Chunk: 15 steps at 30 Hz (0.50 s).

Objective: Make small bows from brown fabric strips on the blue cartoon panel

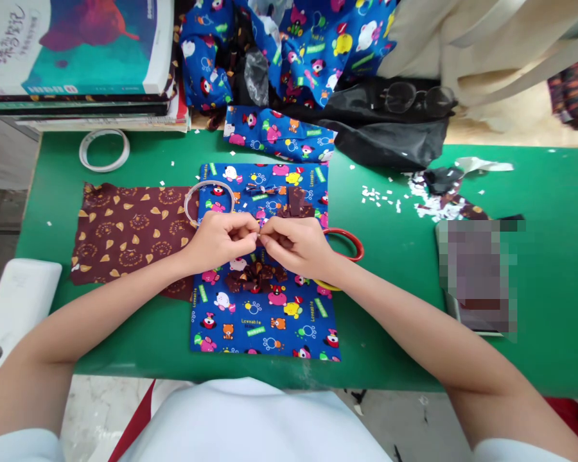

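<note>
My left hand (224,236) and my right hand (293,244) meet fingertip to fingertip above a blue cartoon-print cloth (264,314) on the green table (534,192). Both pinch something small between them; it is too tiny to name. Just below the hands lies a brown fabric flower (256,276). A brown fabric scrap (296,202) and a small blue bow (261,189) rest on the cloth beyond the hands. A clear tape roll (196,192) sits at the cloth's upper left corner, and red-handled scissors (350,244) lie partly under my right wrist.
A brown patterned cloth (125,228) lies left of the blue one. A white tape roll (103,151) and stacked books (77,58) sit at the back left. More blue fabric (279,135), a black bag with glasses (404,102), paper scraps (433,192) and a white device (14,308) surround the area.
</note>
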Available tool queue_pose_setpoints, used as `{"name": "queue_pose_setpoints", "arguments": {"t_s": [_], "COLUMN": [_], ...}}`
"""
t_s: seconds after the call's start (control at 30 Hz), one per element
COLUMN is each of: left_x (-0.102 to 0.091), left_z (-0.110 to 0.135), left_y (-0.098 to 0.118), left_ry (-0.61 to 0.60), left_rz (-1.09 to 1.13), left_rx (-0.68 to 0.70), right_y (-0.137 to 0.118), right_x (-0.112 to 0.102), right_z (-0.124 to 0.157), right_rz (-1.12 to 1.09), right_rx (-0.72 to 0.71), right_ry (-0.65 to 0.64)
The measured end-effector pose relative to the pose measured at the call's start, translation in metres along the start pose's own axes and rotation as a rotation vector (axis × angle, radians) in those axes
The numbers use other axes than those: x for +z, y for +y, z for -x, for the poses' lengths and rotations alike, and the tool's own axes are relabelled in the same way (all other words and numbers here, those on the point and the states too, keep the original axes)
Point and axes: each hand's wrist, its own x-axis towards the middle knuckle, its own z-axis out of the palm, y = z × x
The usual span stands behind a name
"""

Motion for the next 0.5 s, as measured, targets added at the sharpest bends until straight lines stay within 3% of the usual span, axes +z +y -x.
{"name": "queue_pose_setpoints", "arguments": {"t_s": [0.37, 0.5], "left_x": [-0.0005, -0.0001], "left_z": [0.0003, 0.0021], "left_y": [-0.0002, -0.0021], "left_ry": [-0.055, -0.002], "left_rz": [-0.004, 0.120], "left_rx": [0.008, 0.058], "right_y": [0.0008, 0.0007], "right_x": [-0.0021, -0.0028], "right_z": [-0.0024, -0.0026], "right_rz": [-0.077, -0.082], "right_rx": [0.060, 0.092], "right_ry": [0.008, 0.028]}}
